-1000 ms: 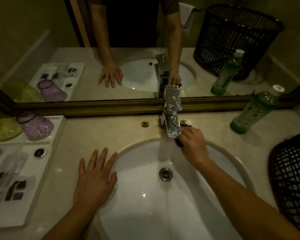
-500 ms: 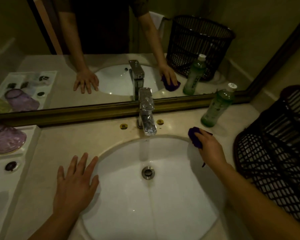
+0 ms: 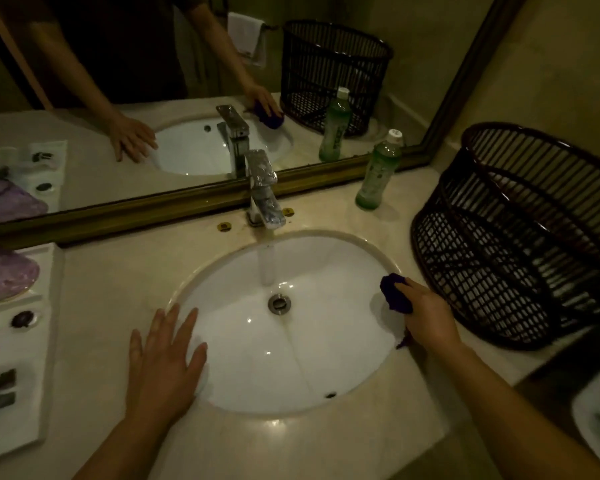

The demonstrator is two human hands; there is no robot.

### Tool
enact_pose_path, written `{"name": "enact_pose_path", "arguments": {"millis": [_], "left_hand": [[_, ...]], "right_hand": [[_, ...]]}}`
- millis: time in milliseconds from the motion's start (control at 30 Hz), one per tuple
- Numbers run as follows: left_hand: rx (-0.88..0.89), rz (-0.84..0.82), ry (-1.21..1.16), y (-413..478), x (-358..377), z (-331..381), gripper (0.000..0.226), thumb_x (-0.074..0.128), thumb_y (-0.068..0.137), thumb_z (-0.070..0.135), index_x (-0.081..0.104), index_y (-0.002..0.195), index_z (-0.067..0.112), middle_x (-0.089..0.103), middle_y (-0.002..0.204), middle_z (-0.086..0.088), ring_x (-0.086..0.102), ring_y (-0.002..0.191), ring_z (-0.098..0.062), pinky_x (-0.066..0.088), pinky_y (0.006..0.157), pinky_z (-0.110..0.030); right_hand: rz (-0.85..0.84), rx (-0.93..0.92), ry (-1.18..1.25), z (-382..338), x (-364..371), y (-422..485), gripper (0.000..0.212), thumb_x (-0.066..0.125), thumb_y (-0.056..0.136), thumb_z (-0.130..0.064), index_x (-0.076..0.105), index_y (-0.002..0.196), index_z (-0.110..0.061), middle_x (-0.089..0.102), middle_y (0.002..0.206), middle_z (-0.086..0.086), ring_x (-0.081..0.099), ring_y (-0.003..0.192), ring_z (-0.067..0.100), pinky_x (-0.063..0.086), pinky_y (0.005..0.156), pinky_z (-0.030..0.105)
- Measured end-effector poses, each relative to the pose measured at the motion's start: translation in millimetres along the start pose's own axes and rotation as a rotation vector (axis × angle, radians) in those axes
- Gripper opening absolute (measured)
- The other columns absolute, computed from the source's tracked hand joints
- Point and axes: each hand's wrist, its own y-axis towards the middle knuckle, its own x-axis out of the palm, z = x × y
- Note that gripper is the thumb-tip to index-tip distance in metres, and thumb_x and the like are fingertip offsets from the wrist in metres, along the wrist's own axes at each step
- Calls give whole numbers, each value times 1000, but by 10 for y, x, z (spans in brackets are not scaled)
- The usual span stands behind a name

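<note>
A white oval sink (image 3: 243, 368) is set into a beige marble counter (image 3: 118, 282). Water runs from the chrome tap (image 3: 264, 199) toward the drain (image 3: 279, 303). My right hand (image 3: 430, 317) grips a bunched purple cloth (image 3: 394, 294) and holds it against the sink's right rim. My left hand (image 3: 163, 362) lies flat with straight fingers on the counter, at the sink's left rim.
A dark wicker basket (image 3: 520, 244) stands right of the sink, close to my right hand. A green bottle (image 3: 378, 174) stands by the mirror (image 3: 153, 98). A white tray (image 3: 11, 348) with a purple glass (image 3: 4, 275) and sachets sits at the left.
My right hand has carried the cloth from beside the tap round the sink's rim to its right side. The view has swung right. My left hand has stayed put.
</note>
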Motion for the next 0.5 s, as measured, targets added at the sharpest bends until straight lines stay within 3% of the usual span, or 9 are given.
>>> {"name": "enact_pose_path", "arguments": {"millis": [133, 300, 400, 500], "left_hand": [[32, -56, 58, -460, 38, 62, 65, 14, 90, 61, 17, 151, 39, 11, 163, 3, 3, 149, -22, -6, 118, -50], [62, -81, 63, -686, 0, 84, 65, 12, 90, 61, 10, 152, 42, 0, 164, 2, -8, 149, -23, -9, 118, -50], [44, -79, 54, -884, -23, 84, 64, 12, 91, 61, 10, 152, 42, -1, 164, 2, -8, 149, -22, -9, 118, -51], [-10, -84, 79, -1109, -25, 36, 63, 20, 91, 59, 20, 151, 40, 10, 163, -3, 2, 149, -26, -2, 117, -56]], "right_hand": [[44, 31, 144, -119, -37, -553, 53, 57, 90, 5, 56, 137, -19, 49, 143, -6, 50, 126, 17, 32, 106, 24], [44, 58, -60, -236, 292, -1266, 60, 67, 88, -12, 49, 143, -27, 37, 155, -1, 42, 137, 26, 45, 105, 45], [65, -42, -53, -448, 429, -1681, 68, 76, 82, -12, 48, 144, -24, 36, 155, 2, 43, 137, 31, 47, 103, 53], [33, -225, -31, -691, 563, -2020, 86, 88, 66, -13, 49, 142, -24, 39, 152, 5, 45, 134, 34, 44, 103, 51]]}}
